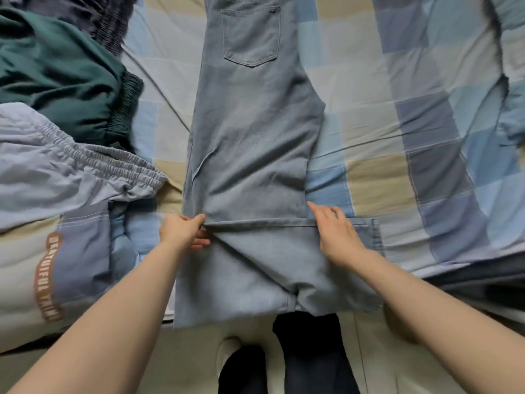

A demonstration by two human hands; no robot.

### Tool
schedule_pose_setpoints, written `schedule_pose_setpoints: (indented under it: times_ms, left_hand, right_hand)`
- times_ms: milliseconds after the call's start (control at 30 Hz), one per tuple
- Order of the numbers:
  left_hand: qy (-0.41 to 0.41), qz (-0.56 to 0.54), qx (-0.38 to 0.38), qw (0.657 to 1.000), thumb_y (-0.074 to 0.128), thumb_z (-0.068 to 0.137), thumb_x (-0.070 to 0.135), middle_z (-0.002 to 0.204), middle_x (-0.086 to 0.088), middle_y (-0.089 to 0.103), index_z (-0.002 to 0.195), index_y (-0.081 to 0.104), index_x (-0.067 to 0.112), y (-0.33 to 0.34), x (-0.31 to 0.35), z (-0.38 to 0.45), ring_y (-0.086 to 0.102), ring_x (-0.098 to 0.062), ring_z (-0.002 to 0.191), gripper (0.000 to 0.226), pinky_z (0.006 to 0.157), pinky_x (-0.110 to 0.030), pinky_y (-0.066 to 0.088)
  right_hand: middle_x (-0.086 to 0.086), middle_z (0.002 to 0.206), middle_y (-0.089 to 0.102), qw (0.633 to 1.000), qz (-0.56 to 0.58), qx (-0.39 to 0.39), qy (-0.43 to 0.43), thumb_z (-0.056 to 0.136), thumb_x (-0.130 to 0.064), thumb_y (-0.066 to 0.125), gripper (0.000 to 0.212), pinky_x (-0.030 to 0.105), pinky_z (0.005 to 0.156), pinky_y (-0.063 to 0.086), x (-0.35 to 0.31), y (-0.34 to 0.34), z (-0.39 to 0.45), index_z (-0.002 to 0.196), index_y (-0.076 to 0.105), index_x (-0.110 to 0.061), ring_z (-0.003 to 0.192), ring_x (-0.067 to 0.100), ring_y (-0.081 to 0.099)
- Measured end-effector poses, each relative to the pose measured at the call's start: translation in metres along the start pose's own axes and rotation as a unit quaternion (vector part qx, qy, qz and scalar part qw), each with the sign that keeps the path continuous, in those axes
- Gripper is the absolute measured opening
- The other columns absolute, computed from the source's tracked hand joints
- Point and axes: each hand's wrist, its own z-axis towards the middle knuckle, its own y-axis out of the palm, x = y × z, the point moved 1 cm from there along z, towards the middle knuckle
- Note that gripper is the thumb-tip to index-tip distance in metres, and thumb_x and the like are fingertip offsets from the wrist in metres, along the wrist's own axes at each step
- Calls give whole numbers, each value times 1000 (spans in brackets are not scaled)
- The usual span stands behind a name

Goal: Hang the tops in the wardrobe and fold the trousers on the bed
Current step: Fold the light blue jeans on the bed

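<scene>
Jeans (250,143) lie flat mid-bed, waist toward 12 o'clock. My left hand (183,230) pinches the fold edge; right hand (336,233) rests flat, fingers relaxed, pinning the crease.

**Bare arms, dark trousers, pale footwear**

Both forearms are bare from the bottom edge of the view up to the wrists; no sleeve, cuff, watch, bracelet or ring shows on either one. The left hand (184,231) and the right hand (338,234) are ungloved. Below them, the person's legs wear dark, near-black trousers (309,351) with faint lengthwise creases. One foot shows at the left leg, in a pale, off-white slipper or shoe (227,351) with a rounded toe; which of the two cannot be told.
</scene>
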Motion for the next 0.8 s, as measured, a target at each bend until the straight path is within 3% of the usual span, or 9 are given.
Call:
schedule_pose_setpoints:
  times_ms: [133, 267, 333, 400, 500, 567, 667, 733, 800]
  left_hand:
    - [1, 49, -57, 997, 53, 98, 26, 75, -14, 65, 91, 55, 2, -9, -20, -17, 63, -18, 38, 25, 46, -26, 51]
    - [-22, -20, -153, 988, 49, 100, 37, 86, -15, 69, 95, 57, 5, -20, -50, -44, 71, -22, 58, 34, 67, -34, 58]
    - [-46, -64, -216, 973, 49, 95, 53, 94, -11, 71, 100, 59, 10, -19, -64, -56, 71, -26, 76, 45, 81, -39, 55]
    - [-70, -92, -258, 959, 57, 80, 70, 83, -1, 66, 97, 58, 18, -17, -82, -67, 62, -21, 69, 54, 69, -32, 51]
    - [-68, -66, -307, 947, 68, 67, 73, 80, 3, 65, 96, 65, 20, -19, -115, -77, 60, -18, 63, 61, 60, -27, 43]
    - [-39, -50, -291, 955, 69, 82, 52, 98, -2, 75, 106, 71, 15, -25, -138, -81, 71, -21, 85, 44, 77, -32, 52]
    - [38, 47, -174, 983, 79, 75, 16, 91, -8, 75, 92, 72, 11, -37, -169, -75, 68, -22, 80, 19, 67, -29, 51]
    - [39, 57, -128, 989, 75, 76, 11, 85, -13, 72, 83, 71, 8, -46, -185, -65, 62, -21, 80, 9, 70, -32, 47]
    - [28, 47, -132, 990, 72, 77, 21, 87, -14, 70, 90, 70, 1, -53, -194, -60, 59, -21, 82, 24, 74, -35, 45]
  right_hand:
    - [9, 133, 51, 986, -80, -131, 67, 90, -30, 52, 35, 52, 104, 32, -5, -9, 23, 123, 48, -19, 125, 30, 44]
    - [19, 115, 61, 977, -141, -140, -73, 93, -34, 47, 29, 35, 79, 44, -67, -28, -40, 110, 54, -12, 106, 36, 59]
    - [17, 107, 63, 973, -31, -176, -143, 93, -35, 50, 23, 34, 73, 38, -109, -16, -97, 106, 48, -16, 99, 35, 60]
    - [7, 104, 64, 933, 180, -270, -155, 92, -34, 57, 30, 30, 77, 41, -149, 6, -155, 116, 48, -19, 97, 25, 60]
    - [-1, 132, 53, 845, 389, -338, -143, 90, -23, 65, 55, 23, 101, 41, -192, 33, -206, 140, 44, -18, 115, 10, 54]
    - [-4, 143, 47, 840, 394, -333, -166, 90, -21, 65, 47, 17, 103, 37, -206, 45, -217, 135, 53, -18, 120, 5, 50]
    - [-3, 124, 65, 868, 356, -307, -163, 90, -23, 58, 28, 15, 96, 40, -194, 62, -203, 117, 68, -22, 98, -3, 56]
    - [-1, 114, 69, 916, 339, -207, -55, 89, -22, 55, 26, 23, 97, 44, -165, 76, -178, 112, 68, -21, 103, 10, 62]
    - [8, 116, 66, 937, 329, -61, 102, 90, -19, 57, 27, 27, 93, 42, -125, 87, -147, 116, 62, -11, 109, 23, 60]
